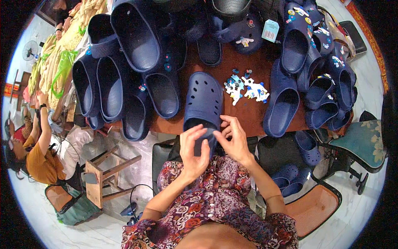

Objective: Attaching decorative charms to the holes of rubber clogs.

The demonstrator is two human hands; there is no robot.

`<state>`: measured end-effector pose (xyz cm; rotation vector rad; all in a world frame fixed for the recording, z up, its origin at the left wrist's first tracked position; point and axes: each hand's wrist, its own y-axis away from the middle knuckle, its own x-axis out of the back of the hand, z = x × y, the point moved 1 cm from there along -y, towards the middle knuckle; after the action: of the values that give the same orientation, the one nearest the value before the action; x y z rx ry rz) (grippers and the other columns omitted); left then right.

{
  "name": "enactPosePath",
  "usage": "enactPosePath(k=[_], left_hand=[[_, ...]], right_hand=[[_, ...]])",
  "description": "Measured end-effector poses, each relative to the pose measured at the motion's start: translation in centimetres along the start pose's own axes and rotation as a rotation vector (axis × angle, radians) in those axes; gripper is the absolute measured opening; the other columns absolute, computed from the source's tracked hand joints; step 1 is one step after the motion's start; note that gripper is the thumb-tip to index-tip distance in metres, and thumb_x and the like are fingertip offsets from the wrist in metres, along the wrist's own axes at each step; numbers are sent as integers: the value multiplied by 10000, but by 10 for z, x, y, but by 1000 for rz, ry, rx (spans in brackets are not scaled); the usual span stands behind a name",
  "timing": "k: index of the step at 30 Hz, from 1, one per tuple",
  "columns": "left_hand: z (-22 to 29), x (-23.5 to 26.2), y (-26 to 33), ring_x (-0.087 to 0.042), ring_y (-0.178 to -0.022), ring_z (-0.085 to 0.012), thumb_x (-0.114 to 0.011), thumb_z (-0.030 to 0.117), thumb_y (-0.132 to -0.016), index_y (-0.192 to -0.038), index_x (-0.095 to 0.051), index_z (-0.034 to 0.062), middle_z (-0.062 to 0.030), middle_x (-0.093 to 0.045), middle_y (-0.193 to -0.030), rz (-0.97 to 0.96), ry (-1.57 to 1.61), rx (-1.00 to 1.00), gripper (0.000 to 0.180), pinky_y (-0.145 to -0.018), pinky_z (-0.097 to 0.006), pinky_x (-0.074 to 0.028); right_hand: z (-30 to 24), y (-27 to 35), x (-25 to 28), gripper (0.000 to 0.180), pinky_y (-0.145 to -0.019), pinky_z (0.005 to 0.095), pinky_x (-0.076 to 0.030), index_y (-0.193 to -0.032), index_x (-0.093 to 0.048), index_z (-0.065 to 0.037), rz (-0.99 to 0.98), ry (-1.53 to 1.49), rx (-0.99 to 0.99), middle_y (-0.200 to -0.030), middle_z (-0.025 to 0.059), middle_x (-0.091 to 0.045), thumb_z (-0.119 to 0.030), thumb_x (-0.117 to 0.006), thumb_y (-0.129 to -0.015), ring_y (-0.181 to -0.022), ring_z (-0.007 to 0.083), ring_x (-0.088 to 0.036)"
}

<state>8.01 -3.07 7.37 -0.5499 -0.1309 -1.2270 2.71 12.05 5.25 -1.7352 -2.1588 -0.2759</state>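
A navy blue clog [203, 99] with round vent holes lies toe-away at the table's front edge, its heel opening toward me. My left hand [194, 151] is over the left side of that opening, thumb and fingers apart. At the clog's right side is my right hand [234, 139], its fingers half curled and its thumb stretched toward the opening. The fingertips are close to the clog's rim; whether they press on it I cannot tell. Nothing can be made out in either hand. Right of the clog's toe lies a small pile of white and blue shoe charms [255, 91].
Navy clogs [137, 37] crowd the brown table [244, 118] at left, back and right [286, 99]; some bear charms. More clogs [290, 180] rest on a seat to my right. A wooden stool [99, 182] stands left, near a co-worker in an orange-brown top [45, 162].
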Motion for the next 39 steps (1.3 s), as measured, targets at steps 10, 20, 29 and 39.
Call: enactPosePath(k=[10,20,29,39], left_hand=[[-53,-41,-8,-515,-1179,-238,-490,76,-962,-1211,-504,-35,-112,-554,-1234,67,1173,790,273,-1055,-404,-401],[-76,-67,-66,-533,-1220,-238,-453,227,-1012,-1322,-510,62,-91,-542,-1356,268,1675,1051,356,-1071,-421,-418],[-64,-71,-59,-516,-1235,-253,-349,269,-1018,-1325,-500,50,-111,-533,-1356,51,1954,840,406,-1097,-411,-382],[-56,-60,-46,-481,-1273,-243,-333,285,-1021,-1374,-434,24,-122,-485,-1397,-21,1784,976,451,-1118,-396,-358]], right_hand=[[48,-70,46,297,-684,439,-485,-1112,-547,-24,214,562,-7,-1035,165,-568,-233,-620,-914,-729,300,-615],[53,-79,42,189,-607,270,-491,-1023,-534,-36,181,88,-111,-827,74,-618,-78,-657,-886,-695,121,-602],[20,-99,33,208,-692,214,-478,-1104,-583,-8,-93,-403,-103,-890,12,-608,-74,-634,-913,-775,63,-571],[1,-103,31,165,-570,170,-404,-986,-663,-25,-231,-163,-74,-772,-47,-582,-87,-719,-843,-642,10,-495]])
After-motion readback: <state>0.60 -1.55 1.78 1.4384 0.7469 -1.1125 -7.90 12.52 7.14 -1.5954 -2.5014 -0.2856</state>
